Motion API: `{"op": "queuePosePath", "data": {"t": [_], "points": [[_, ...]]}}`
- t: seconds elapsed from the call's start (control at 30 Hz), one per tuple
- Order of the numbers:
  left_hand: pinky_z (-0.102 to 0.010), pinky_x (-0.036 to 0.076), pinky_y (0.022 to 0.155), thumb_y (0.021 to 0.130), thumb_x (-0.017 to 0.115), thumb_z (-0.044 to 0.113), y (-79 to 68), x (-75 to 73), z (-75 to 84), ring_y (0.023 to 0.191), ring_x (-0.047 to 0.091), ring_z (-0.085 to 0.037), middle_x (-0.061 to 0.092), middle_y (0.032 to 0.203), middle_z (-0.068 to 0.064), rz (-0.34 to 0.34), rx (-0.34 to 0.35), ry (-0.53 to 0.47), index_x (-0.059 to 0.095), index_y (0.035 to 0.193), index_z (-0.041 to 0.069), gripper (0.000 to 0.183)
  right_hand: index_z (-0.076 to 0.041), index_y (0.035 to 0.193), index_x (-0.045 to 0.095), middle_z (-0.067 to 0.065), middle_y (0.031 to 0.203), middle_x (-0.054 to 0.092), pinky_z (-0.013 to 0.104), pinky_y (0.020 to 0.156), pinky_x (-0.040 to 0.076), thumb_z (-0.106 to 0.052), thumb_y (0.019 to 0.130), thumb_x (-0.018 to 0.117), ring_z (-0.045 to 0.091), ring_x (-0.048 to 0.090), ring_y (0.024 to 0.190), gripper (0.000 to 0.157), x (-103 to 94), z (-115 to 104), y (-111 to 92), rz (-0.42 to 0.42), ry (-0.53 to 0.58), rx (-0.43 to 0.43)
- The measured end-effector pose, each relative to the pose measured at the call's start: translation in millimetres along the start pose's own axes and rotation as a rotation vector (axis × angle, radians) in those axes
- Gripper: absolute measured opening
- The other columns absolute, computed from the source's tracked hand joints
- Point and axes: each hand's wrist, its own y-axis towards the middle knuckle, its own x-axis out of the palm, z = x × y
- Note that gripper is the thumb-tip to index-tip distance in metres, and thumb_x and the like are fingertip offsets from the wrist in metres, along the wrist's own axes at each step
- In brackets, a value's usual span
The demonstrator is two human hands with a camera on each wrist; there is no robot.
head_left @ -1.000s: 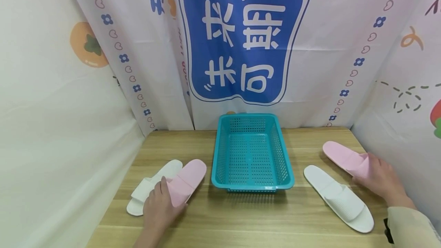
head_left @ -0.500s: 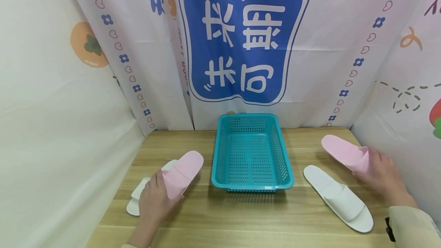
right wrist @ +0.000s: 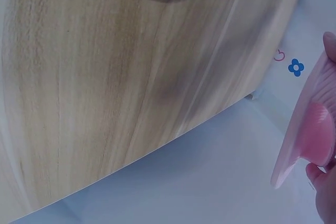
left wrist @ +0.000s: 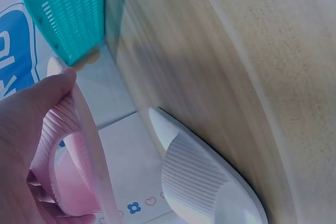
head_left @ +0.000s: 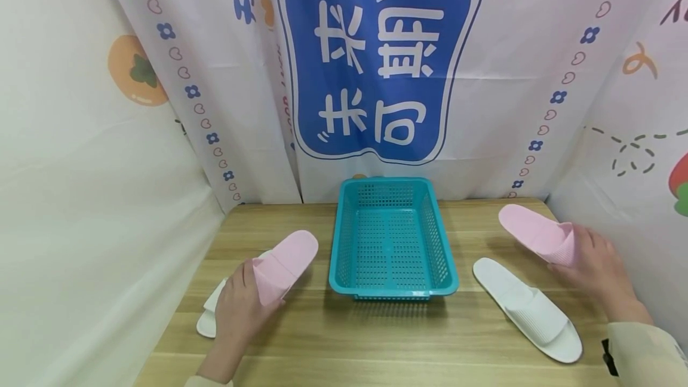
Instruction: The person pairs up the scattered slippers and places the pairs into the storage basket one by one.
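On the left of the head view, my left hand (head_left: 239, 303) grips a pink slipper (head_left: 292, 258) around its strap, toe end pointing toward the basket. In the left wrist view the thumb presses along the edge of this slipper (left wrist: 86, 145), raised off the table. Beneath it lies a white slipper (left wrist: 199, 177), partly hidden in the head view. On the right, my right hand (head_left: 599, 267) holds another pink slipper (head_left: 532, 232) by the strap. The right wrist view has that slipper (right wrist: 310, 129) lifted above the wood. Beside it rests a second white slipper (head_left: 529, 309).
A teal plastic basket (head_left: 335, 243) with perforated walls stands at the middle back of the wooden table (head_left: 376, 345), nothing inside it. Behind hangs a white printed curtain (head_left: 500, 106) with a blue sign, and white cloth (head_left: 97, 226) flanks both sides.
Both pink slippers have risen off the table in my hands. The left one has shifted slightly back and left, uncovering less of the white slipper; the right one has moved a little back.
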Motion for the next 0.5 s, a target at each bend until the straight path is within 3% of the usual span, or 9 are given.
{"op": "queuePosePath", "data": {"t": [0.27,0.5], "points": [[-0.054,0.053,0.076,0.039,0.097,0.042,5.6,-1.6,-0.1,0.091,0.059,-0.049,0.056,0.114,-0.035,-0.002,0.028,-0.002,0.044,0.129,-0.018,0.12,0.01,0.136,0.033,0.041,0.119,0.04,0.07,0.083,0.032,-0.019,0.057,0.09,0.058,0.037,0.103,0.102,-1.9,-3.3,2.3,0.007,-0.008,-0.008],[-0.055,0.051,0.08,0.039,0.097,0.041,10.2,2.5,-3.3,0.093,0.057,-0.049,0.054,0.115,-0.035,0.018,0.062,-0.016,0.042,0.131,-0.018,0.122,0.009,0.136,0.034,0.041,0.119,0.041,0.07,0.082,0.034,-0.018,0.053,0.091,0.058,0.039,0.101,0.104,-4.3,-6.7,5.8,0.056,-0.031,-0.064]]}}
